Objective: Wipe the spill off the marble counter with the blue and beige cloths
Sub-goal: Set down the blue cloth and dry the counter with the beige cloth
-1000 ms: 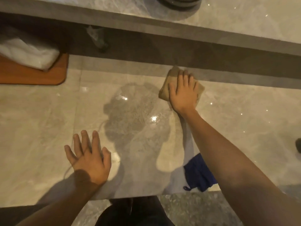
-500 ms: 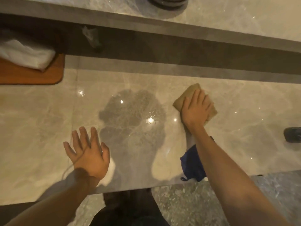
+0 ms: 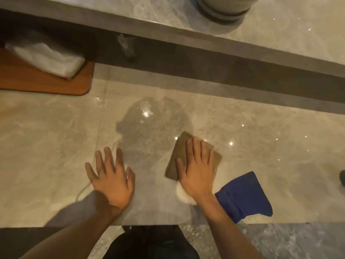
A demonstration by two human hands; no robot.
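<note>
Step in hand: the wiping pass w/ the beige cloth (image 3: 194,156). The right hand (image 3: 197,174) lies flat on the cloth, fingers spread and pressing it down on the marble tabletop (image 3: 46,146); it pinches nothing. The left hand (image 3: 112,176) is also spread flat, palm on the bare tabletop to the left of the beige cloth, probably for support.

The spill (image 3: 146,111) shows as a small shiny wet patch w/ bright glints, beyond the beige cloth and a bit to its left, not touching it. So I judge the wet part is not yet reached. Next move calls for pushing the cloth forward and left over this patch, w/ the same flat pressure, so that water is soaked up, not smeared.

The beige cloth is folded to a rough square, approx. flat. The blue cloth (image 3: 242,195) lies crumpled just right of the beige cloth, near the tabletop's front edge, unused.
</note>
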